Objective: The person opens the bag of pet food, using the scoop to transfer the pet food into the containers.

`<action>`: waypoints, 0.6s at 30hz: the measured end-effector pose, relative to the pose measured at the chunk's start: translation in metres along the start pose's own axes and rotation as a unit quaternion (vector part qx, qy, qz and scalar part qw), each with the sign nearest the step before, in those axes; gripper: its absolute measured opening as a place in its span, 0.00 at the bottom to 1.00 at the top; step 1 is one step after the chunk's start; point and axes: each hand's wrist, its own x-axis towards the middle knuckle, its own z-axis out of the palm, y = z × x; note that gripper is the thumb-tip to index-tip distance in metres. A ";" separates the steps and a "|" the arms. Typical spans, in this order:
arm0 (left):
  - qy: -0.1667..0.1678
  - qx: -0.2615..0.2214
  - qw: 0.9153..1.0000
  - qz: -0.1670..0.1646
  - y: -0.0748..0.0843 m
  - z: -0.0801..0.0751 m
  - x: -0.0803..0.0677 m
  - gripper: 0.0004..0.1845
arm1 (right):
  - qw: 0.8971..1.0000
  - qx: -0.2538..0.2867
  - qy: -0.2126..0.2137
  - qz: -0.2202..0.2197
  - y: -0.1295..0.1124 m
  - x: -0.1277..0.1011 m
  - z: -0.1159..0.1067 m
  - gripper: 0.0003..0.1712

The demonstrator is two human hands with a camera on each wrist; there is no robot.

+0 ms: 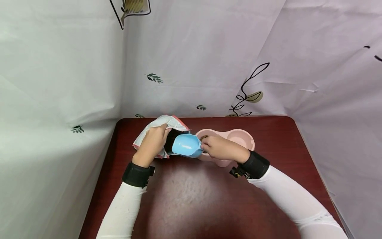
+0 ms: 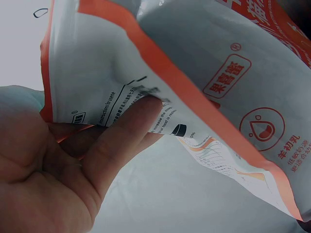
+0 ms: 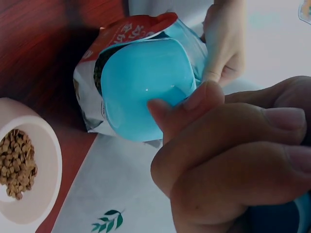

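Note:
My left hand [image 1: 153,141] pinches the open edge of a white and red pet food bag [image 1: 163,120] between thumb and fingers; its printed panel [image 2: 199,58] fills much of the left wrist view. My right hand [image 1: 223,148] grips the handle of a light blue scoop [image 1: 186,145]. The scoop's head lies across the bag's mouth and covers part of the dark opening. No kibble shows on the scoop's visible surface. Beneath my right hand stands a pink double bowl [image 1: 222,133], partly hidden by it. Brown kibble [image 3: 17,165] lies in the bowl's left cup.
All of this stands near the back edge of a dark red table [image 1: 185,192]. Pale cloth [image 1: 197,59] with leaf prints hangs behind and at both sides. The bowl's right cup [image 1: 239,137] shows pink inside.

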 end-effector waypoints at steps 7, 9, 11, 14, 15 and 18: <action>0.009 0.004 1.000 0.009 0.002 0.001 -0.001 0.15 | 0.998 -0.060 0.011 -0.012 -0.007 0.018 0.008 0.18; 0.012 0.004 1.000 0.011 0.002 0.001 -0.001 0.15 | 0.998 -0.061 0.004 0.002 -0.010 0.022 0.008 0.20; 0.014 0.003 1.000 0.013 0.002 0.000 -0.001 0.15 | 0.998 -0.066 -0.002 0.010 -0.013 0.027 0.009 0.21; 0.013 0.003 1.000 0.013 0.003 0.001 -0.001 0.14 | 0.997 -0.077 -0.013 0.018 -0.016 0.033 0.011 0.20; 0.012 0.002 1.000 0.013 0.003 0.001 -0.001 0.14 | 0.996 -0.080 -0.016 0.020 -0.016 0.035 0.013 0.20; 0.012 0.002 1.000 0.013 0.003 0.002 -0.002 0.13 | 0.995 -0.094 -0.018 0.012 -0.017 0.041 0.018 0.20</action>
